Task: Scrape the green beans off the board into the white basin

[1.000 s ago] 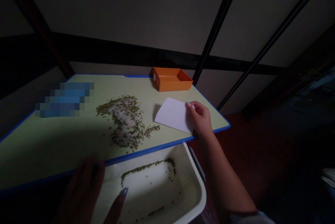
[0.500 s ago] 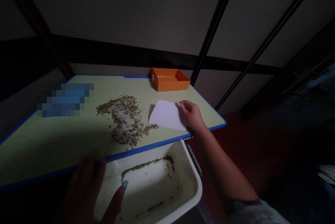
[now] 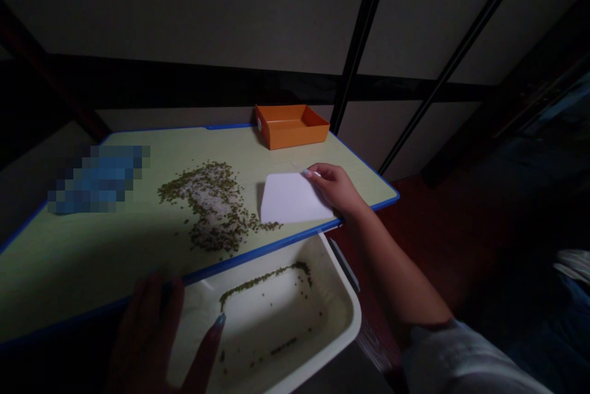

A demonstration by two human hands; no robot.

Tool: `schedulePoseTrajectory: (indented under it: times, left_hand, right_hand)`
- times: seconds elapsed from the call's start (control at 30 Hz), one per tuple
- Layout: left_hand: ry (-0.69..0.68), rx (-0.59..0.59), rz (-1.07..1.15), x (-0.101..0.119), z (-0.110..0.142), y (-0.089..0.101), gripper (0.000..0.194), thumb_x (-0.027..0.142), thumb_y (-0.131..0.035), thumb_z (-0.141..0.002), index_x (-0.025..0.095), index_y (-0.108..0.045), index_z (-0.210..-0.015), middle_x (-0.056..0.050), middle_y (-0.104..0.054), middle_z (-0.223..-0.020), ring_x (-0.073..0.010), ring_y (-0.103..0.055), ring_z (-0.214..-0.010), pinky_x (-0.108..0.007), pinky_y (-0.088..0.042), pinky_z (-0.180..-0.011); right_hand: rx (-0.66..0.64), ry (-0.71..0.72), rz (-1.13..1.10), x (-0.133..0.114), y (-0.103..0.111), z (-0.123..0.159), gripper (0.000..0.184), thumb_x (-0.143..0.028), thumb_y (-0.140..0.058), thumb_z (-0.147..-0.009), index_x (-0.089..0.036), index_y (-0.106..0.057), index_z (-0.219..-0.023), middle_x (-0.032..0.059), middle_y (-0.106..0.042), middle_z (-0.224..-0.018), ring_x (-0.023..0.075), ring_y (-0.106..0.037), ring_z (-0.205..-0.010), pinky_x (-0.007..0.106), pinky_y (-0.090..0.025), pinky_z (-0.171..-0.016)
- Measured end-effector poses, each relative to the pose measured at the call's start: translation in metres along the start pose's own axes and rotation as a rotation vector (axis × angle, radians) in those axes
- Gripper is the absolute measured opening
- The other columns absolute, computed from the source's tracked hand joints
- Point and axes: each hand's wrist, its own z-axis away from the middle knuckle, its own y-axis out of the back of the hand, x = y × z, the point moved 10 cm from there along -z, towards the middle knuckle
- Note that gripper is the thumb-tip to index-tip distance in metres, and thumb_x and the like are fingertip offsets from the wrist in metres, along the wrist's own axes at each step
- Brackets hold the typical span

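My right hand (image 3: 334, 188) pinches a white card (image 3: 295, 197) by its upper right edge, tilted over the table. The card's left lower edge meets a thin trail of green beans. Left of it lies a spread pile of small green beans mixed with white grains (image 3: 212, 206), probably rice. Below the table's front edge, my left hand (image 3: 157, 326) grips the left side of a white plastic tub (image 3: 348, 320), its thumb inside and its fingers on the far side, in shadow. A line of green beans (image 3: 262, 280) and some scattered ones lie on the tub's bottom.
An orange open box (image 3: 297, 133) stands at the back right of the pale green table (image 3: 179, 142), which has a blue rim. A blurred-out blue item (image 3: 99, 179) lies at the left. Cabinet panels (image 3: 207, 7) rise behind the table.
My right hand has drawn the white card a little leftward, onto the trail of beans, and turned it slightly. My left hand keeps its hold on the tub. The view has shifted slightly.
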Motion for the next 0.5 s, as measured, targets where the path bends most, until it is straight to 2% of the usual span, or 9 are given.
schedulePoseTrajectory:
  times: [0.1, 0.33, 0.5]
  left_hand:
    - [-0.073, 0.036, -0.029, 0.009, -0.001, 0.004, 0.076, 0.047, -0.050, -0.084, 0.045, -0.019, -0.153, 0.009, -0.018, -0.168, -0.0320, -0.027, -0.151, -0.062, -0.025, -0.122]
    - [-0.068, 0.044, -0.043, 0.010, -0.001, 0.005, 0.075, 0.045, -0.050, -0.085, 0.044, -0.021, -0.153, 0.010, -0.019, -0.168, -0.0305, -0.027, -0.151, -0.059, -0.024, -0.122]
    - [-0.055, 0.018, -0.061, 0.008, 0.001, 0.004, 0.075, 0.046, -0.049, -0.085, 0.044, -0.019, -0.154, 0.010, -0.017, -0.168, -0.0295, -0.026, -0.152, -0.059, -0.025, -0.121]
  right_hand:
    - [0.004, -0.005, -0.023, 0.001, 0.001, 0.001, 0.045, -0.063, -0.073, -0.070, -0.019, -0.064, -0.073, -0.0011, -0.055, -0.064, 0.0127, -0.044, -0.061, 0.027, -0.034, -0.057]
    - [0.147, 0.105, -0.053, -0.005, 0.020, 0.001, 0.042, -0.059, -0.070, -0.076, -0.020, -0.058, -0.066, -0.0034, -0.046, -0.060, 0.0120, -0.040, -0.062, 0.027, -0.033, -0.061]
    - [0.198, 0.118, -0.058, -0.006, 0.029, 0.003, 0.038, -0.055, -0.070, -0.077, -0.020, -0.059, -0.067, -0.0033, -0.047, -0.061, 0.0117, -0.041, -0.061, 0.027, -0.033, -0.060]
